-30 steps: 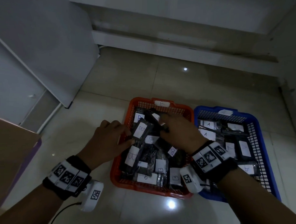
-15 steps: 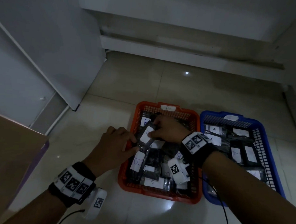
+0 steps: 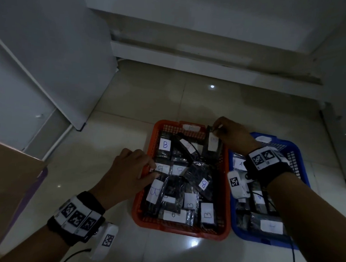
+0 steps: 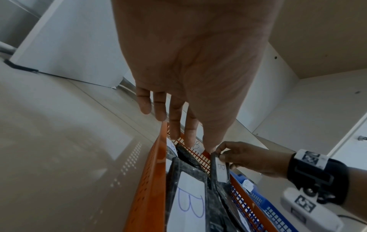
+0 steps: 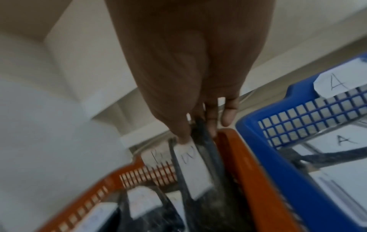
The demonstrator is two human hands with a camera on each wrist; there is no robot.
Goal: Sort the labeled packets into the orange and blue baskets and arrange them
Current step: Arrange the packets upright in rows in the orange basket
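While the head view is dim, it shows most of the sorting looking done: the orange basket [image 3: 183,178] at lower centre of the frame is full of dark packets whose white labels read B where legible, and the blue basket [image 3: 296,154] just to its right holds packets with A on the two or so labels that can be read, while no loose packets show on the floor around them. What seems left is the arranging, since the B packets lie crossed and overlapping rather than in rows. At the basket's upper right corner the right hand [image 3: 232,135] pinches the top edge of one packet [image 3: 213,145] and holds it nearly upright against the far wall; the left hand [image 3: 127,170] reaches over the left rim, fingertips down on packets there, though whether they grip one cannot be told from this view. From the left wrist camera, the left hand's fingers [image 4: 158,106] hang fairly straight and slightly apart above the orange rim at centre frame, holding nothing that shows, and at right centre the other hand's thumb and forefinger nip the standing packet, its label reading B. Through the right wrist camera, blurred, thumb and fingers close on the packet's top edge at centre frame, inside the orange basket beside its wall, with the blue basket and its A labels at right.
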